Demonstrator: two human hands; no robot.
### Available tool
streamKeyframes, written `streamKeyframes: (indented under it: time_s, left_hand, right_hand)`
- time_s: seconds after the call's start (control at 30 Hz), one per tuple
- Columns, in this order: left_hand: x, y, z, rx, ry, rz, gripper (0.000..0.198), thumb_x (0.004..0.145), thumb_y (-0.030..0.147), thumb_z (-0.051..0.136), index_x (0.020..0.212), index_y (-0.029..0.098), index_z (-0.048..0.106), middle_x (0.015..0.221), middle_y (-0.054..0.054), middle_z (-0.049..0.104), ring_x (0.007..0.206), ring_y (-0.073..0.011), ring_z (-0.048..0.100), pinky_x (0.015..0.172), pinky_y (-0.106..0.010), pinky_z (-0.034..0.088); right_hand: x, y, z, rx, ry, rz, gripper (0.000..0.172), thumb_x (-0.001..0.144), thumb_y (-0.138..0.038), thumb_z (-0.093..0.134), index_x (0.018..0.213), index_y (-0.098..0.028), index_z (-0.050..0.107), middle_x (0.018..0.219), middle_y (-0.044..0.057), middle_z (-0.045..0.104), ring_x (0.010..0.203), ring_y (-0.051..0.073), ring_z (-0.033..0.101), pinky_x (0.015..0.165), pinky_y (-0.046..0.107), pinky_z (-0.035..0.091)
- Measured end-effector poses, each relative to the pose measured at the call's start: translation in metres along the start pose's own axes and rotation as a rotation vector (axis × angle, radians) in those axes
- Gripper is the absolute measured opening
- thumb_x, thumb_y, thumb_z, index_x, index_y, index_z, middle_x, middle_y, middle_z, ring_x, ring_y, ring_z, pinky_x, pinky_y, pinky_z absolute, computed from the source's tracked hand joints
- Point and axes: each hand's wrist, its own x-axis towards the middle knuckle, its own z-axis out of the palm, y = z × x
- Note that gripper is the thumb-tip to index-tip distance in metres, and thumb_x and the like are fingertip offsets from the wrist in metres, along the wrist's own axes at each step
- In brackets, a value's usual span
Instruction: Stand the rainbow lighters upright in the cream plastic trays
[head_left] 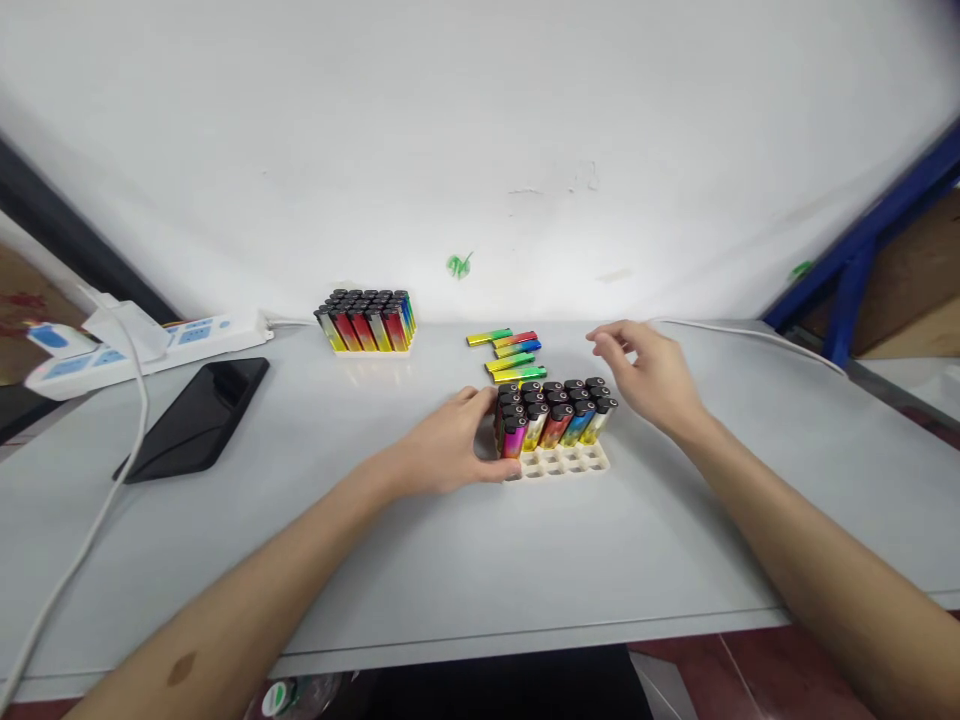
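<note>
My left hand (450, 445) grips the left end of a cream tray (566, 463), its thumb at the front corner and its fingers partly hidden behind the lighters. Several lighters (556, 425) with black tops and shiny coloured bodies stand upright in the tray; the front row of holes shows no lighters. Off to the right and slightly behind, my right hand (651, 370) hovers with bent fingers, thumb and forefinger apart, nothing seen between them. Several loose lighters (516, 348) lie on their sides behind the tray, mostly yellow-green, with red and blue among them.
A second tray of upright lighters (367, 325) stands back left near the wall. A black phone (199, 420) and a white power strip (172, 340) lie at the left, with a white cable (112, 500) along the grey table (450, 570). Another cable (750, 335) runs back right.
</note>
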Motion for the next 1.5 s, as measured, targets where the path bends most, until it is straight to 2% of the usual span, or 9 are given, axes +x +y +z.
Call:
streamKeyframes:
  time_s: [0.07, 0.2, 0.3, 0.7, 0.87, 1.1, 1.3, 1.4, 1.5]
  left_hand:
    - [-0.001, -0.001, -0.002, 0.008, -0.001, 0.006, 0.056, 0.075, 0.054, 0.075, 0.115, 0.020, 0.056, 0.114, -0.011, 0.062, 0.105, -0.0303, 0.061, 0.088, -0.042, 0.052]
    - [-0.005, -0.001, -0.012, 0.036, -0.053, 0.008, 0.048, 0.072, 0.053, 0.075, 0.102, 0.022, 0.054, 0.106, -0.009, 0.063, 0.099, -0.0298, 0.061, 0.083, -0.040, 0.052]
    - [-0.008, -0.002, -0.017, 0.039, -0.077, 0.023, 0.046, 0.070, 0.053, 0.075, 0.096, 0.023, 0.054, 0.102, -0.007, 0.063, 0.096, -0.0295, 0.061, 0.081, -0.041, 0.052]
    - [-0.009, -0.003, -0.014, 0.023, -0.087, 0.021, 0.044, 0.072, 0.049, 0.075, 0.098, 0.023, 0.052, 0.104, -0.007, 0.059, 0.098, -0.0284, 0.059, 0.085, -0.042, 0.052]
    - [-0.008, -0.004, -0.013, 0.012, -0.085, 0.000, 0.049, 0.070, 0.052, 0.076, 0.102, 0.022, 0.056, 0.108, -0.008, 0.059, 0.100, -0.0293, 0.060, 0.087, -0.043, 0.053]
    - [-0.005, -0.005, -0.007, -0.089, -0.090, 0.012, 0.075, 0.069, 0.062, 0.082, 0.128, 0.022, 0.058, 0.124, -0.011, 0.061, 0.120, -0.0326, 0.059, 0.100, -0.046, 0.052]
    - [-0.003, -0.008, -0.002, -0.104, -0.046, 0.052, 0.080, 0.067, 0.062, 0.085, 0.134, 0.025, 0.059, 0.134, -0.011, 0.062, 0.132, -0.0358, 0.055, 0.112, -0.051, 0.046]
    - [-0.002, -0.009, -0.001, -0.099, -0.040, 0.047, 0.092, 0.067, 0.063, 0.085, 0.143, 0.026, 0.052, 0.146, -0.013, 0.056, 0.140, -0.0374, 0.049, 0.117, -0.053, 0.042]
    - [-0.002, -0.010, -0.001, -0.090, -0.045, 0.035, 0.100, 0.065, 0.065, 0.085, 0.149, 0.026, 0.047, 0.156, -0.013, 0.049, 0.145, -0.0389, 0.044, 0.120, -0.054, 0.039]
  right_hand:
    - [0.002, 0.017, 0.013, -0.013, -0.136, -0.028, 0.032, 0.101, -0.039, 0.050, 0.117, -0.021, 0.071, 0.112, 0.012, 0.075, 0.104, 0.031, 0.067, 0.091, 0.049, 0.054]
    - [0.000, 0.023, 0.036, -0.009, -0.399, -0.267, 0.045, 0.106, -0.042, 0.041, 0.141, -0.026, 0.062, 0.142, 0.013, 0.062, 0.128, 0.034, 0.059, 0.108, 0.054, 0.048]
    - [-0.002, 0.018, 0.042, -0.041, -0.453, -0.312, 0.045, 0.106, -0.045, 0.040, 0.137, -0.026, 0.066, 0.134, 0.014, 0.065, 0.122, 0.033, 0.061, 0.107, 0.053, 0.049]
    - [-0.001, 0.026, 0.047, -0.114, -0.374, -0.165, 0.030, 0.102, -0.041, 0.052, 0.109, -0.021, 0.074, 0.105, 0.013, 0.068, 0.101, 0.031, 0.062, 0.092, 0.046, 0.051]
    - [0.000, 0.023, 0.046, -0.073, -0.354, -0.071, 0.018, 0.096, -0.037, 0.061, 0.090, -0.021, 0.067, 0.096, 0.010, 0.069, 0.095, 0.028, 0.061, 0.084, 0.041, 0.049]
    - [0.000, 0.021, 0.040, 0.039, -0.360, 0.096, 0.013, 0.090, -0.035, 0.069, 0.090, -0.023, 0.065, 0.089, 0.005, 0.072, 0.088, 0.024, 0.064, 0.076, 0.037, 0.049]
    - [0.001, 0.021, 0.038, 0.042, -0.333, 0.067, 0.012, 0.087, -0.033, 0.067, 0.092, -0.022, 0.070, 0.091, 0.008, 0.071, 0.092, 0.027, 0.064, 0.082, 0.041, 0.051]
    - [0.002, 0.017, 0.035, 0.194, -0.249, 0.181, 0.015, 0.087, -0.037, 0.067, 0.089, -0.022, 0.066, 0.096, 0.008, 0.073, 0.092, 0.026, 0.066, 0.087, 0.044, 0.052]
    - [0.004, 0.011, 0.030, 0.521, -0.098, 0.358, 0.026, 0.091, -0.049, 0.064, 0.092, -0.023, 0.058, 0.093, 0.006, 0.074, 0.090, 0.023, 0.069, 0.092, 0.043, 0.053]
